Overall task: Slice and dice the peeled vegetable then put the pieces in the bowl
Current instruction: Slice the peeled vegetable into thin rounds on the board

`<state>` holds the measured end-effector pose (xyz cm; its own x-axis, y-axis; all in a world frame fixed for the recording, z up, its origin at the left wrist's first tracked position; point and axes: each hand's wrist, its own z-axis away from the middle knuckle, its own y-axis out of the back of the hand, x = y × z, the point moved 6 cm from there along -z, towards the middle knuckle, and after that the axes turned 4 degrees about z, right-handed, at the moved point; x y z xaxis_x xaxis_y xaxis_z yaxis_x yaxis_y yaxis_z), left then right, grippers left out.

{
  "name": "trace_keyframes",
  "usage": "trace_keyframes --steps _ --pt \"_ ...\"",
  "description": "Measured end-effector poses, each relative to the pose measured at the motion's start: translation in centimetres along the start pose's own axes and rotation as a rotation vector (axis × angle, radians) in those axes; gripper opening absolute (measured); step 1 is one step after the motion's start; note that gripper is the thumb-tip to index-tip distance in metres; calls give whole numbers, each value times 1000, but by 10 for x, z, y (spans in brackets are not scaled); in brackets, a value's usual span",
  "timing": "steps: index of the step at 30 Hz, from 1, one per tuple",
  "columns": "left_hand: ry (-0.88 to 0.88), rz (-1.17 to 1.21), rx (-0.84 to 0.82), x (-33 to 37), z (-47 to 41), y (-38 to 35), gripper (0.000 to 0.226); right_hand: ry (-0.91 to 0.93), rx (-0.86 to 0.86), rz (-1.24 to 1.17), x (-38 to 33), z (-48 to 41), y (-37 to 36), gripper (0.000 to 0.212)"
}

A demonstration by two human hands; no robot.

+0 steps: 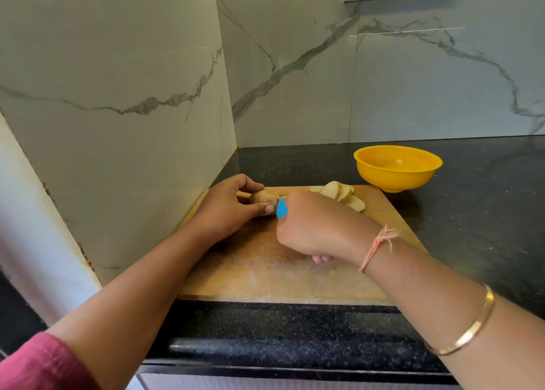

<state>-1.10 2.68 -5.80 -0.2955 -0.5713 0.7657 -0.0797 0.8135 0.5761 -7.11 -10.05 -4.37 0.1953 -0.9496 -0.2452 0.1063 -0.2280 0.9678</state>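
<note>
- Worktop (472, 212): 1, dark stone; carries board & bowl.
- Cutting board (265, 274): 1, wood, at near-left of worktop; all cutting is done here.
- Bowl (395, 180): 1, yellow, on worktop just beyond board's far-right corner; no pieces visible inside.
- L hand (227, 210): fingers curled round the veg end, thumb on near side, pinning it at far-left of board.
- R hand (312, 227): fingers closed round the knife handle, just right of L hand.
- Slices (342, 196): overlapping row at far-centre of board, right of R hand; at least 4, exact no. cannot be told.
- Veg end (263, 196): 1 peeled, unsliced piece, in L hand's grip.
- Knife (282, 208): 1; only part of blue handle shows, blade hidden behind R hand.
- Step in hand (judged): slicing, approx. halfway; dicing & transfer to bowl not begun.
- Next move calls for: L fingertips kept back from blade as veg end shortens; then stack slices, cut to strips & cubes.
</note>
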Motion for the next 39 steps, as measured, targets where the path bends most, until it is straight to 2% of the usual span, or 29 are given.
trace_keyframes --steps 2,7,13,20,24,29,34,39 --pt "12 -4 -9 0 0 -1 31 16 5 27 0 3 -3 9" --pt "38 -1 -4 -3 0 1 32 14 -42 67 1 6 -2 35" --pt "48 6 10 -4 -1 0 36 -8 -55 88 8 17 -6 45" --pt "58 -38 42 -6 0 3 40 -67 -104 24 30 35 -2 50" --pt "46 -34 -11 -5 1 2 40 -103 -129 -87 45 43 8 46" --pt "46 -2 -37 -6 3 4 36 -142 -38 -169 48 43 9 46" --pt "39 11 -26 -7 2 4 33 -59 46 -215 30 43 11 45" --pt "35 -20 -6 -7 1 5 32 -54 55 -186 20 38 7 42"
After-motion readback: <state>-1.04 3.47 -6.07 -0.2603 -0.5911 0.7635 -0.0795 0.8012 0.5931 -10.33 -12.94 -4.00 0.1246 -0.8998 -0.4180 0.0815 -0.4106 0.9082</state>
